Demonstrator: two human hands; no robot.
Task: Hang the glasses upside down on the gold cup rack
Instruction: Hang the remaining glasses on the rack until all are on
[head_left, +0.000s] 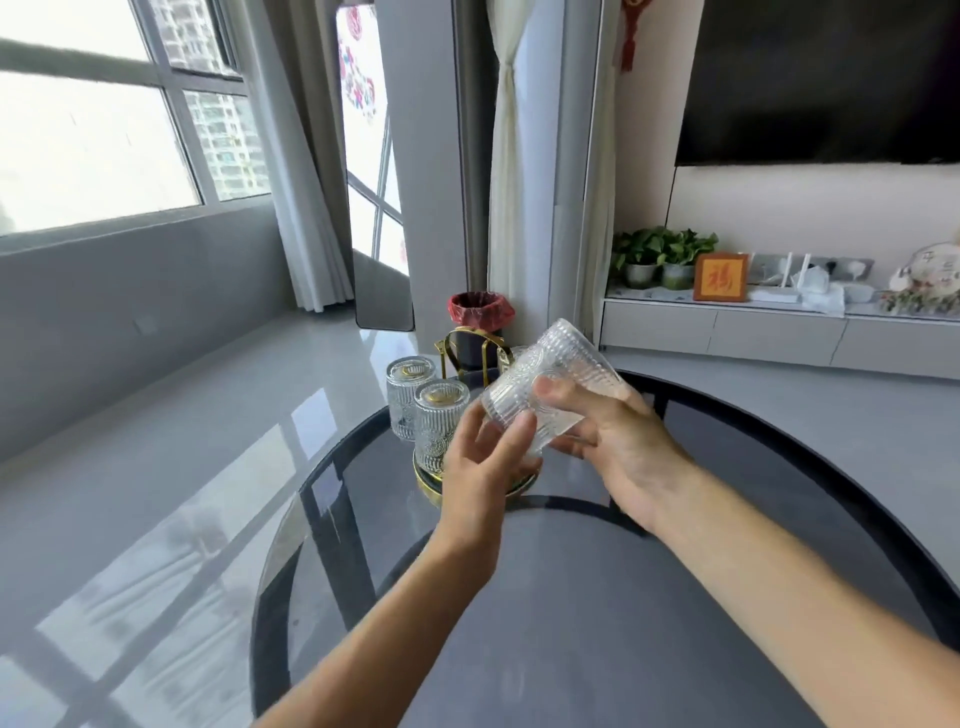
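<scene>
A ribbed clear glass (558, 371) lies tilted in the air above the gold cup rack (470, 349), its base pointing up and away. My right hand (613, 441) grips it around the side. My left hand (485, 462) touches its rim end from below with fingers spread. Two more ribbed glasses hang upside down on the rack: one (408, 397) at the back left, one (439, 423) in front of it. The rack's round gold base (428, 486) peeks out under my left hand; its right side is hidden by the held glass.
The rack stands at the far edge of a round dark glass table (363, 519). A red-lined waste bin (480, 310) sits on the floor just behind. A low white cabinet (779, 332) with plants and ornaments runs along the right wall.
</scene>
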